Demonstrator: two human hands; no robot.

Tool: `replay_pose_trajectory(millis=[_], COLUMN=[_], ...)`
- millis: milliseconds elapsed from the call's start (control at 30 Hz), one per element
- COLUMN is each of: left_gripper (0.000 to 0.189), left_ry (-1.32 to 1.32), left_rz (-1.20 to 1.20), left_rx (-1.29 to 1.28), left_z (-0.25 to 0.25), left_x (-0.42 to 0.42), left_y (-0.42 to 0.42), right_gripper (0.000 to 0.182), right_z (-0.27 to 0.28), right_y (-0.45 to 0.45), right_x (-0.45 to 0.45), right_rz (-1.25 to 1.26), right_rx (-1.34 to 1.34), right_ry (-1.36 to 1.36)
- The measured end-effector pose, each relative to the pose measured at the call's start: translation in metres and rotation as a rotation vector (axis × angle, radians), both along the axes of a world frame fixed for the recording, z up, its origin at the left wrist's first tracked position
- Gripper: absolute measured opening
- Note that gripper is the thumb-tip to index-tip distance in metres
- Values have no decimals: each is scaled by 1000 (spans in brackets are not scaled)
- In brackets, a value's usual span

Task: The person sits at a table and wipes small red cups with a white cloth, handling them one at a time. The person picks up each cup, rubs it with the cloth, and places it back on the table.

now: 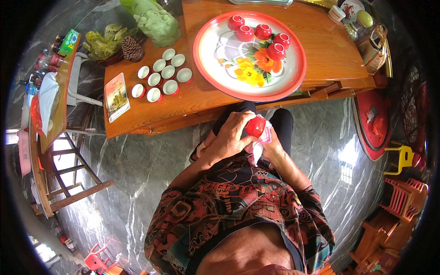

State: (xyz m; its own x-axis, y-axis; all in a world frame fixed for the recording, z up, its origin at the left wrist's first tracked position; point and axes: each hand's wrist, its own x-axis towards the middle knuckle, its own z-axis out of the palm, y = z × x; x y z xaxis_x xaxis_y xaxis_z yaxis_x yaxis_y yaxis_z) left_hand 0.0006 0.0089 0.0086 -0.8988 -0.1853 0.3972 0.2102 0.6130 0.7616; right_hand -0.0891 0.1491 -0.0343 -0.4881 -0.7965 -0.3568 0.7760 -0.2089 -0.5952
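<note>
Above my lap, my left hand grips a small red cup between thumb and fingers. My right hand holds a pink-and-white cloth against the cup's right side; its fingers are mostly hidden behind cup and cloth. Beyond my hands, a large round enamel tray with a red rim and painted flowers overhangs the table's front edge. Several red cups stand upside down on it. Left of the tray, several upright cups with pale insides and red outsides are grouped on the wooden table.
A booklet lies at the table's left end. Behind the upright cups are a pine cone and a pale green carving. A bag stands at the far right. To the right are a red mat and a yellow stool.
</note>
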Motion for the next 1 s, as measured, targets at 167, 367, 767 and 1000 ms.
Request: replay_pose_trajectory(millis=[167,367,767,1000], left_gripper=[54,58,54,57], left_ry=[-329,-416,-157,-48], left_rz=[-70,-200,-127,-78], left_rx=[304,506,225,57], left_z=[-13,-10,0,-4], left_x=[10,11,11,9], left_y=[-15,-14,-13,-9], right_gripper=[21,26,16,27], right_z=[15,41,-10,8], right_y=[0,2,-5,-3], right_x=[-8,-10,-2,3], right_rz=[-92,-114,-195,-35], right_rx=[301,419,143,77], right_ry=[1358,1974,882,253])
